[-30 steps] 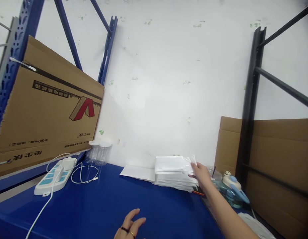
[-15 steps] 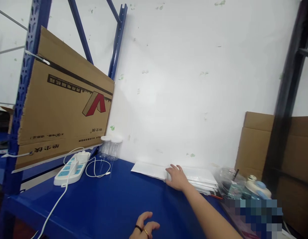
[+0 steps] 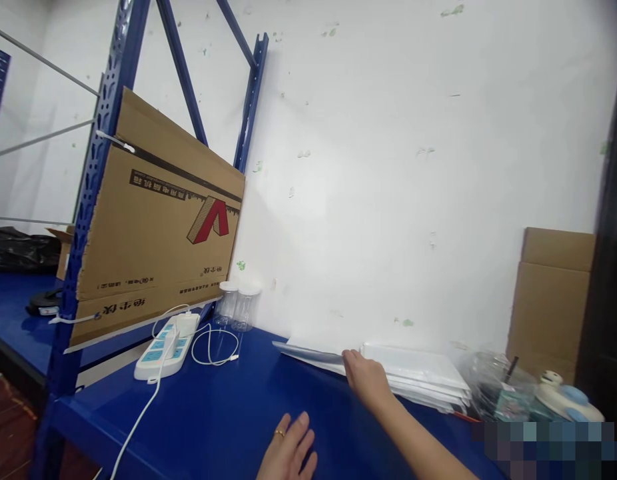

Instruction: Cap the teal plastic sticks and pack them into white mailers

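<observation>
My right hand [image 3: 366, 379] reaches out to a white flat packet [image 3: 308, 353] near the wall. Its fingers are closed on the packet's near edge, and a greyish underside shows to the left of them. Whether the packet is paper or a plastic mailer I cannot tell. To the right of the hand lies a stack of similar white packets [image 3: 423, 373]. Lower in view, my left hand [image 3: 287, 448] hovers over the blue tabletop [image 3: 228, 413]. Its fingers are stretched out, with a gold ring on one, and it holds nothing.
A white power strip [image 3: 163, 350] with cables stands at the left, beside two clear jars [image 3: 244, 310] with white lids. Printed cardboard [image 3: 158, 227] is tied to the blue rack post [image 3: 96, 200]. At the right are a clear plastic bag [image 3: 493, 377] and folded cardboard [image 3: 551, 300].
My right hand has closed on the packet's edge, and the packet is now slightly lifted or bent. My left hand's fingers have straightened. The view has shifted to the left.
</observation>
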`<act>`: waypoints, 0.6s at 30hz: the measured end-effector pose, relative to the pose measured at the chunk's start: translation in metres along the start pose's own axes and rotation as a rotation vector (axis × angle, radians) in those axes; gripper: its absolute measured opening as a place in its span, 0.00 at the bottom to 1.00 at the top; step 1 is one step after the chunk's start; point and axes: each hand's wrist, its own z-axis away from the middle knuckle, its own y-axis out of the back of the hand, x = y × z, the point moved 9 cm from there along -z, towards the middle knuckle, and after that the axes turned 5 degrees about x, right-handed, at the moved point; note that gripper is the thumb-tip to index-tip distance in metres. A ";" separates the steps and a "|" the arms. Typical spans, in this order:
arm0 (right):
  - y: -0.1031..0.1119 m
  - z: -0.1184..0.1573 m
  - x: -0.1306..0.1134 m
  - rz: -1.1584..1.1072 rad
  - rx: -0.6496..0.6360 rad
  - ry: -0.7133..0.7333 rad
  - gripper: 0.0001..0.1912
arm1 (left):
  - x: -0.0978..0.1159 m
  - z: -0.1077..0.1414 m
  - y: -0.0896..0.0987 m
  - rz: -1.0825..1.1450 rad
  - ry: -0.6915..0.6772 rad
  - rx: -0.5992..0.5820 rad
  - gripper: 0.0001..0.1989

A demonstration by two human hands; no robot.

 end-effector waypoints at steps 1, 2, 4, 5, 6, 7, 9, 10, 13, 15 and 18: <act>0.011 0.013 -0.001 -0.038 0.035 0.022 0.14 | 0.002 -0.001 -0.004 0.066 0.073 0.026 0.45; 0.022 0.028 -0.003 -0.085 0.072 0.066 0.15 | 0.007 -0.003 -0.008 0.105 0.097 0.051 0.44; 0.044 0.064 -0.011 -0.211 0.149 0.231 0.18 | 0.020 -0.007 -0.016 0.151 0.051 0.087 0.38; 0.054 0.083 -0.017 -0.279 0.176 0.342 0.19 | 0.026 -0.009 -0.019 0.175 0.010 0.106 0.35; 0.061 0.099 -0.019 -0.342 0.173 0.417 0.20 | 0.029 -0.012 -0.021 0.204 -0.027 0.132 0.31; 0.066 0.113 -0.020 -0.403 0.156 0.475 0.20 | 0.029 -0.015 -0.024 0.238 -0.054 0.158 0.29; 0.070 0.130 -0.017 -0.484 0.064 0.521 0.20 | 0.027 -0.021 -0.029 0.305 -0.094 0.198 0.25; 0.068 0.134 -0.013 -0.512 -0.005 0.506 0.19 | 0.028 -0.024 -0.034 0.324 -0.124 0.193 0.23; 0.054 0.135 0.012 -0.628 -0.190 0.318 0.23 | 0.041 -0.028 -0.059 0.305 -0.275 0.067 0.21; 0.041 0.134 0.040 -0.747 -0.229 0.099 0.37 | 0.055 -0.027 -0.077 0.249 -0.386 -0.001 0.21; 0.010 0.143 0.067 -0.868 -0.323 -0.127 0.53 | 0.074 -0.021 -0.099 0.186 -0.499 -0.046 0.24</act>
